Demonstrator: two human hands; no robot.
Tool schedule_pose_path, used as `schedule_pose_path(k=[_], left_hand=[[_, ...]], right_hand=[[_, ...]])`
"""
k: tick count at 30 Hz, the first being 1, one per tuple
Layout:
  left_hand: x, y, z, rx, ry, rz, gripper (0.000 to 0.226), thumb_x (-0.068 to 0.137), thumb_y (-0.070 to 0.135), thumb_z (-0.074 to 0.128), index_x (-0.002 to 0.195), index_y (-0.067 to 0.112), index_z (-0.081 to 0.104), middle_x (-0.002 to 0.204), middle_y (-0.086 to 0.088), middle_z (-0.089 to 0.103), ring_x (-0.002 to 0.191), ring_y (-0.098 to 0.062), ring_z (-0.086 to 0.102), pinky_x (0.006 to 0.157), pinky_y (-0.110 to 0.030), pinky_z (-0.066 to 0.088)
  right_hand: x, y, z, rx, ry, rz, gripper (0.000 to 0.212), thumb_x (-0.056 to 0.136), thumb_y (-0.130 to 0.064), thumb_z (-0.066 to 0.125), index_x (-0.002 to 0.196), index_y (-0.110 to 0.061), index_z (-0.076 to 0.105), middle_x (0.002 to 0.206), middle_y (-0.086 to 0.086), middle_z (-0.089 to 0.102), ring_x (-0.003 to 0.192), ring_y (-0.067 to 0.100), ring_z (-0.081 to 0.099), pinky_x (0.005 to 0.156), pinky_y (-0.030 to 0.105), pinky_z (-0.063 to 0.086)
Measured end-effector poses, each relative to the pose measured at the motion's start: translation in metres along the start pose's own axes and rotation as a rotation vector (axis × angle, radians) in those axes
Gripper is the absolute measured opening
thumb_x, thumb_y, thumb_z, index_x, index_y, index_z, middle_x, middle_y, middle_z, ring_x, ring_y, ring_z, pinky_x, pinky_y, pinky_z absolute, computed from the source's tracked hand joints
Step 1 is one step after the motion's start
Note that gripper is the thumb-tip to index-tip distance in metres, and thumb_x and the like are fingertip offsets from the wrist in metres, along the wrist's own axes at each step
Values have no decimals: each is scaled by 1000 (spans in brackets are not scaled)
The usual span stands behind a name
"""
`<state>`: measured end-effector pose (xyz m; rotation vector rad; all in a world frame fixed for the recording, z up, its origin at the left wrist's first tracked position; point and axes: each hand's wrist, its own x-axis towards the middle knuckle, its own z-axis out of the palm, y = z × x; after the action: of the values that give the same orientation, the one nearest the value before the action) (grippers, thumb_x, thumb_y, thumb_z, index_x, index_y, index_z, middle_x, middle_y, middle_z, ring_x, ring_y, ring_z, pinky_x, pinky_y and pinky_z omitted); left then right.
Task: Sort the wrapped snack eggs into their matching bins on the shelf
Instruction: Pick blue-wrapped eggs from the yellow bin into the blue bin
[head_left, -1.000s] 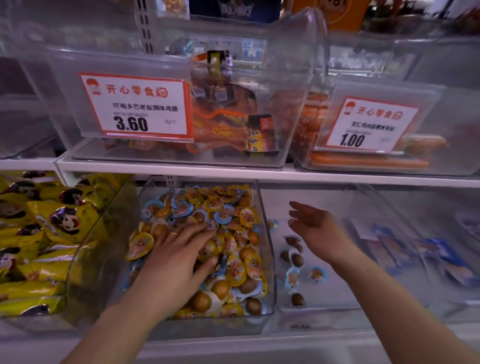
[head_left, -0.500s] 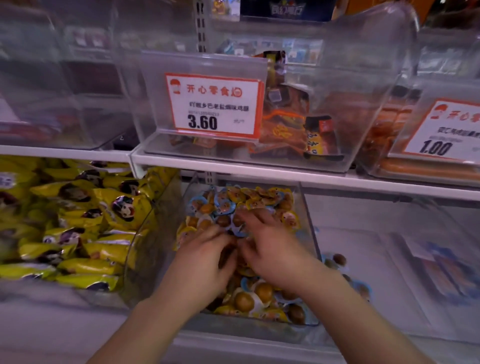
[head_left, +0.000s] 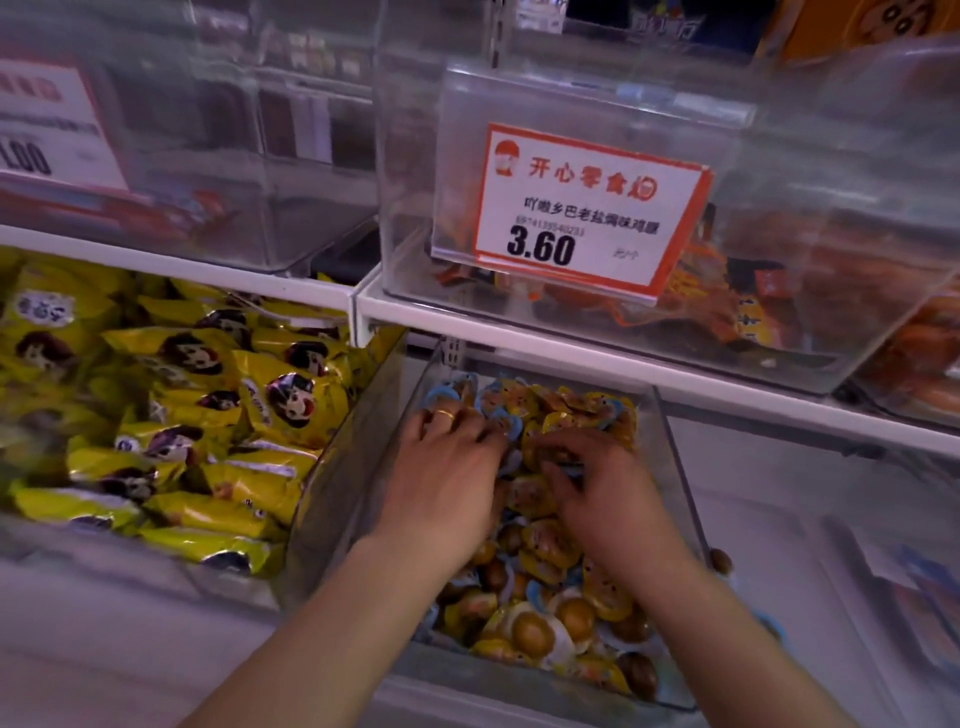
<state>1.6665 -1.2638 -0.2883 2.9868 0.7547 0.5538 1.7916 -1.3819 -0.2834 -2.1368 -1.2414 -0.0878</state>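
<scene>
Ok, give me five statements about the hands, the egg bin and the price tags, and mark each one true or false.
1. Both hands are in the clear bin of wrapped eggs. True.
2. The left hand wears a ring. True.
3. The price tag right above the egg bin reads 1.00. False: it reads 3.60.
4. The bin left of the eggs holds blue packets. False: it holds yellow packets.
5. The right hand is lifted clear above the shelf. False: it is down among the eggs, beside the left hand.
</scene>
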Motion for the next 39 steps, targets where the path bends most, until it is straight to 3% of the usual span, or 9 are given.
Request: schedule_pose_path(k=[6,9,11,15,20,23,27,32,39], left_hand=[[-7,-2,-7,-139,169,43,27,89,45,55,101,28,73,97,8,73,106,-19,60,112,-38,21],[-12,3,-17,-627,272,-176,34,90,54,52,102,30,73,89,11,72,91,-11,65,97,-37,48],[-18,16,-22,-883,344,-245,36,89,58,53,106,32,73,91,17,72,88,0,66,79,-33,56],[-28,49,-23,-951,298,-88,20,87,49,64,104,41,72,102,29,70,100,9,63,85,-11,47],[-28,60,-19,-958,234,37,36,99,58,42,122,41,64,124,28,62,121,4,54,98,-14,41],[-22,48,-11,-658,257,46,28,101,48,40,122,43,58,132,25,53,124,0,51,103,-22,40],[-13,35,3,-219,79,-29,34,99,37,46,128,26,60,132,-1,58,114,-31,58,96,-45,45],[-11,34,10,-19,-36,-8,35,93,31,56,127,25,65,125,-1,65,113,-31,61,95,-45,43],[-16,33,-2,-288,83,-115,34,91,35,64,124,30,65,114,0,71,102,-24,66,85,-38,54]], right_hand=[[0,-2,-14,474,96,263,18,97,-16,63,111,-21,73,99,-7,73,89,8,71,76,39,62],[-9,-15,-25,899,137,450,13,98,-13,61,103,-15,73,99,10,75,84,22,76,61,35,61],[-21,-26,-34,1300,12,646,16,96,-20,62,101,-8,72,96,16,75,83,29,76,55,32,58],[-41,-37,-50,1701,-204,738,26,87,-33,69,89,-8,76,78,10,68,58,17,63,54,31,55],[-53,-17,-77,1448,-5,609,26,88,-11,67,111,-1,71,96,17,72,74,22,67,47,23,45],[-56,13,-103,1304,-8,547,25,86,-5,64,109,-1,70,91,16,73,80,31,74,48,25,49],[-59,69,-119,1225,63,720,29,95,3,49,119,5,64,109,30,70,100,40,71,65,34,59],[-51,118,-124,977,110,815,25,95,-15,58,116,-6,70,111,12,70,100,27,64,78,39,48],[-41,108,-113,419,241,533,24,97,-16,55,105,-19,77,103,-9,72,94,-2,64,66,0,41]])
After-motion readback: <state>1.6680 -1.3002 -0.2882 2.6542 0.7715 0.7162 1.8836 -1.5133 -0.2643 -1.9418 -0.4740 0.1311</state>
